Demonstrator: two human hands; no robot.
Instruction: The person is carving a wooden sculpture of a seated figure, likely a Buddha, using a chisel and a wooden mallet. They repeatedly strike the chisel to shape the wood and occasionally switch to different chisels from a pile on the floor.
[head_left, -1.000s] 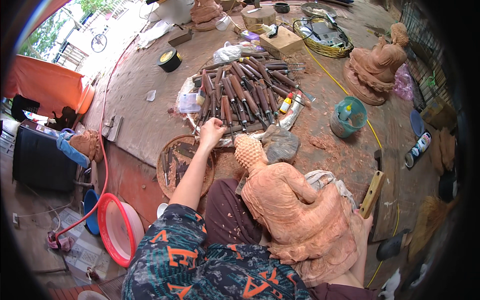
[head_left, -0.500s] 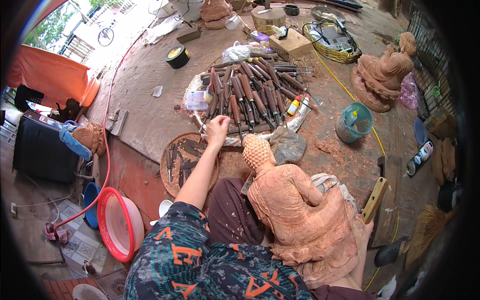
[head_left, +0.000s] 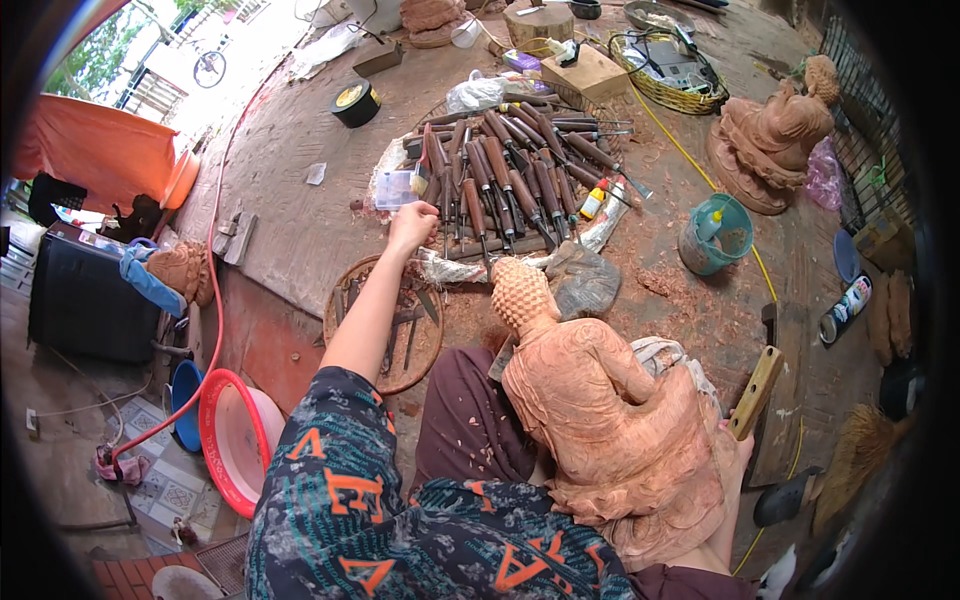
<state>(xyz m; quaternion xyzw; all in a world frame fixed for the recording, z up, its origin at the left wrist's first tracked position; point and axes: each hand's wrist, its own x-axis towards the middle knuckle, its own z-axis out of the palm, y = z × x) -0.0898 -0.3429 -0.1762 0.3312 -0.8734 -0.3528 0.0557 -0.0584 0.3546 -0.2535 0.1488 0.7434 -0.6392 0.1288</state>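
Observation:
My left hand (head_left: 412, 228) reaches out to the near left edge of a heap of wood-handled carving chisels (head_left: 500, 170). Its fingers are drawn together, and anything between them is hidden. Just beyond the fingertips lies a flat brush (head_left: 421, 180), next to a clear plastic box (head_left: 394, 189). Across my lap leans a carved wooden seated figure (head_left: 610, 400) with a knobbed head, its back facing up. My right hand (head_left: 738, 450), partly covered by the figure's base, is closed around the lower end of a wooden bar (head_left: 757, 393) with dark holes.
A round tray (head_left: 428, 358) of small blades sits beside my left forearm. A dark plastic bag (head_left: 585, 283) lies by the figure's head. To the right stand a teal bucket (head_left: 714, 240), a second carved figure (head_left: 770, 145) and a spray can (head_left: 846, 308). A yellow cable (head_left: 757, 265) crosses the floor.
My left hand has moved slightly away from me and to the left, toward the brush and clear box. The view has shifted a little; my right hand and the figure keep their places.

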